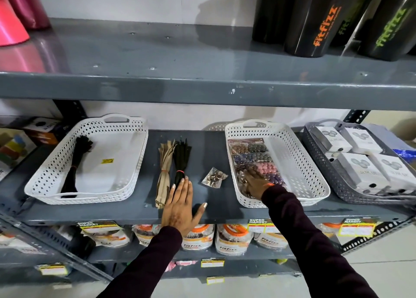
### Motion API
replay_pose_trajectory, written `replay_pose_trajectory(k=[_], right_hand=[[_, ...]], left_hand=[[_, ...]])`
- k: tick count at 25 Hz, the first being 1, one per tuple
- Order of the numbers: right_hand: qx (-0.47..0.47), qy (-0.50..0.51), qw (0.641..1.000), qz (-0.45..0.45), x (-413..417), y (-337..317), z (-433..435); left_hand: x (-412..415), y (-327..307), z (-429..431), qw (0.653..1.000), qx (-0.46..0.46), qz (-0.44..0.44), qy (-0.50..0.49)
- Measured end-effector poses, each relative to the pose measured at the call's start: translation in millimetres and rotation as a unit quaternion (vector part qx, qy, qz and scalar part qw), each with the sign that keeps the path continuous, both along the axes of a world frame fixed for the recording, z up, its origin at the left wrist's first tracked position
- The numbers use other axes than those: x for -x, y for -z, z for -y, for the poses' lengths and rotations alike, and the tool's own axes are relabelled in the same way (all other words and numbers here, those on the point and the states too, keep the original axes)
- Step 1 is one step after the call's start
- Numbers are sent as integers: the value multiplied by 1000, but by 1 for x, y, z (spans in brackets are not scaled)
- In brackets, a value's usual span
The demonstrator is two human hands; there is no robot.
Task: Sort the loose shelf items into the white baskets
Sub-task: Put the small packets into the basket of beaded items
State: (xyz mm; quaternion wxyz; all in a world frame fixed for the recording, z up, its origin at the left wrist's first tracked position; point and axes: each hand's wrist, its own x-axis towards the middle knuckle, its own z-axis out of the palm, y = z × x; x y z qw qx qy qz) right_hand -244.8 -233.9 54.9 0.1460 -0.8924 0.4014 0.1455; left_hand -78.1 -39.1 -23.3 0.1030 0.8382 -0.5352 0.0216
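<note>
Shelving of grey metal [202, 216] fills the frame, and the middle board carries two white baskets. The left basket [40, 185], at centre left, holds one black bundle [76, 162] lying along its left side, with a small yellow label on its floor. The right basket [315, 180], at centre right, holds clear packets of buttons [254, 156] in dark, blue and pink tones, stacked against its left wall. Between the baskets, loose on the board, lie a tan bundle [165, 171] and, just beside it on the right, a second black bundle with a red band [181, 160]; a small clear packet of metal pieces [213, 177] sits apart from them, near the right basket. The left hand [180, 205] lies flat at the lower centre, fingers straight and together, thumb spread — its fingertips rest on the lower end of the banded black bundle, and it grips nothing. The right hand [255, 185] reaches into the near left corner of the right basket, palm down on the button packets; whether its fingers close on a packet cannot be told. Both arms wear dark maroon sleeves. At far right a grey basket [326, 162] holds white boxes. On the upper board, black tumblers [315, 23] stand at upper right, pink cones at upper left.
</note>
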Motion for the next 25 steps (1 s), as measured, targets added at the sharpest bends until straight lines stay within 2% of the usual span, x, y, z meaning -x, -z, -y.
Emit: replay_pose_trajectory(k=[4, 7, 8, 10, 11, 12, 13, 15, 17, 19, 22, 25], right_hand=[[17, -18, 999, 30, -14, 0, 1], [20, 0, 999, -25, -17, 3, -6], [28, 21, 999, -14, -19, 0, -8], [108, 51, 988, 97, -27, -11, -21], [152, 40, 971, 179, -34, -15, -29], [171, 5, 959, 224, -43, -20, -36], [180, -50, 958, 216, -52, -21, -43], [194, -118, 969, 96, -71, -9, -53], [206, -122, 971, -7, -84, 3, -51], [212, -134, 966, -64, -90, 6, -46], [212, -137, 966, -60, -96, 1, -52], [195, -96, 975, 42, -83, -25, -68]], left_hand=[[0, -1, 0, 1000, -5, -5, -2], [0, -1, 0, 1000, -6, -2, -3], [0, -2, 0, 1000, -5, 0, -3], [1, -3, 0, 1000, -4, -1, -6], [1, -4, 0, 1000, -4, -1, -7], [1, -4, 0, 1000, -2, 1, -8], [1, -4, 0, 1000, 0, 2, -8], [2, -5, -1, 1000, 3, -2, -11], [1, -4, -1, 1000, 4, -4, -10], [2, -4, -1, 1000, 2, -4, -8], [1, -4, 0, 1000, 0, -7, -8], [0, -2, -1, 1000, 7, 1, -7]])
